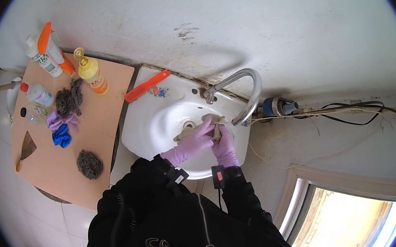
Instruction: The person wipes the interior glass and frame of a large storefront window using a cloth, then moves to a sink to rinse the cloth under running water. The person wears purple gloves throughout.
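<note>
Both of my hands wear thin lilac gloves and are over the white ceramic washbasin (151, 128). My left hand (195, 142) grips a wet-looking greyish-beige cloth (184, 134), part of which hangs down by the drain. On the same cloth, my right hand (224, 146) has its fingers closed near its upper end, beside the left fingertips. Above the hands, the curved metal faucet (256, 84) has its spout end just right of the cloth. An orange-red plastic tool (147, 86), long and flat, lies on the basin's upper left rim.
On the board tabletop (81, 186) at left are a yellow detergent bottle (92, 76), a spray bottle (61, 58), other bottles, steel wool (90, 164), crumpled gloves (61, 136) and a scraper (27, 148). Cables (348, 107) run along the wall, right of the faucet.
</note>
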`<state>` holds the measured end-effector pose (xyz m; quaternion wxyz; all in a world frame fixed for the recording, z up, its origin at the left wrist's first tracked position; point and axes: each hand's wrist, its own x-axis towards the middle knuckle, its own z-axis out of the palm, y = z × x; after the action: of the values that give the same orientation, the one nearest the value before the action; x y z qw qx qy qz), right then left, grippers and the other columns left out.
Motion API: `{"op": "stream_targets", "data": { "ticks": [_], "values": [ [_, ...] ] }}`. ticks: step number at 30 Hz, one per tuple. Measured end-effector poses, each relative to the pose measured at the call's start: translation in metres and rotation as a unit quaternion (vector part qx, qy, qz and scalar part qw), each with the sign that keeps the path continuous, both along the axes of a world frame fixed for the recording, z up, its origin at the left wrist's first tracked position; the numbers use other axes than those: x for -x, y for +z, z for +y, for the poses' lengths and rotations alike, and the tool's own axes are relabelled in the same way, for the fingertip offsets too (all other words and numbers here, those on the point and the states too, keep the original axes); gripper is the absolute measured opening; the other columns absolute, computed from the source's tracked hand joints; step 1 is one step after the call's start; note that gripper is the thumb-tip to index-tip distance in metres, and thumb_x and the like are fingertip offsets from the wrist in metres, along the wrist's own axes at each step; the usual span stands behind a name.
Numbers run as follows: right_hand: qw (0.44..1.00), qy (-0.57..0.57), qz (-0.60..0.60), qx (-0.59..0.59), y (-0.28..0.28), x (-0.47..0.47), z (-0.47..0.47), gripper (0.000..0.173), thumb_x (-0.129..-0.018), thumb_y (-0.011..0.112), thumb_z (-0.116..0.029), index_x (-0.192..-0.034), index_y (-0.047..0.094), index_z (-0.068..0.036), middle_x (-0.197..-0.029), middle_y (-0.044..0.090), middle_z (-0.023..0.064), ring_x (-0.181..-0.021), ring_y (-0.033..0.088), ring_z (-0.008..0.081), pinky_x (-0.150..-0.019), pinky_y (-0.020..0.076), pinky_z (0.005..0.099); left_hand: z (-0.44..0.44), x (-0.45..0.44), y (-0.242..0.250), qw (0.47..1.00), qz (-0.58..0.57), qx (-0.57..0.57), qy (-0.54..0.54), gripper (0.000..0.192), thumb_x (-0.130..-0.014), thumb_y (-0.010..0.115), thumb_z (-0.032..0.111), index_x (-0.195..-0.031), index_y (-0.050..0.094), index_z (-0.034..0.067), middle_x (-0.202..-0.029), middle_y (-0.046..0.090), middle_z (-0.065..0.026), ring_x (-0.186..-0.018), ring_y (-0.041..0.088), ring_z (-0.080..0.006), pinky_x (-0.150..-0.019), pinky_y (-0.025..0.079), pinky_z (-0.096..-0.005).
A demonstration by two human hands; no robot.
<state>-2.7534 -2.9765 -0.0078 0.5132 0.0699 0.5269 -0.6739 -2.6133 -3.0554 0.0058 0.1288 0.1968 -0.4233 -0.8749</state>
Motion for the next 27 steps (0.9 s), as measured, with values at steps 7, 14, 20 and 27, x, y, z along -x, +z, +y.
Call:
{"op": "stream_targets", "data": {
  "ticks": [7, 14, 20, 27],
  "values": [
    [0.989, -0.042, -0.117, 0.084, -0.021, 0.007, 0.012, 0.038, -0.098, 0.043, -0.016, -0.132, 0.044, 0.0, -0.129, 0.053, 0.0175, -0.112, 0.057, 0.0309, -0.099, 0.0476, 0.0458, -0.016, -0.004, -0.033, 0.98, -0.147, -0.097, 0.089, 0.057, -0.098, 0.055, 0.037, -0.141, 0.043, 0.002, -0.137, 0.051, -0.0141, -0.119, 0.057, -0.0248, -0.102, 0.045, -0.0365],
    [0.89, 0.089, 0.418, -0.159, -0.009, -0.007, -0.006, 0.046, -0.09, 0.048, -0.007, -0.136, 0.048, 0.001, -0.119, 0.057, 0.0176, -0.103, 0.059, 0.032, -0.095, 0.046, 0.0412, -0.007, 0.032, -0.039, 0.947, -0.027, -0.259, 0.186, 0.034, -0.099, 0.053, 0.017, -0.129, 0.051, 0.0, -0.111, 0.063, -0.0071, -0.098, 0.062, -0.0152, -0.088, 0.051, -0.0298],
    [0.669, 0.183, 0.701, -0.165, -0.005, -0.042, -0.009, 0.046, -0.1, 0.05, -0.026, -0.137, 0.048, 0.0, -0.119, 0.059, 0.0212, -0.103, 0.06, 0.0282, -0.095, 0.0461, 0.0375, -0.007, 0.056, -0.035, 0.931, -0.069, -0.275, 0.229, 0.027, -0.1, 0.052, 0.028, -0.109, 0.058, 0.003, -0.097, 0.063, -0.0042, -0.083, 0.06, -0.0128, -0.076, 0.052, -0.0294],
    [0.96, 0.024, 0.242, -0.141, -0.036, 0.004, -0.025, 0.042, -0.098, 0.056, -0.034, -0.113, 0.061, 0.005, -0.099, 0.065, 0.0106, -0.091, 0.062, 0.018, -0.083, 0.0505, 0.0315, -0.01, 0.047, -0.039, 0.95, -0.081, -0.268, 0.142, 0.032, -0.093, 0.053, 0.034, -0.107, 0.062, 0.007, -0.102, 0.064, -0.0076, -0.089, 0.062, -0.0186, -0.084, 0.049, -0.0321]
  ]
}}
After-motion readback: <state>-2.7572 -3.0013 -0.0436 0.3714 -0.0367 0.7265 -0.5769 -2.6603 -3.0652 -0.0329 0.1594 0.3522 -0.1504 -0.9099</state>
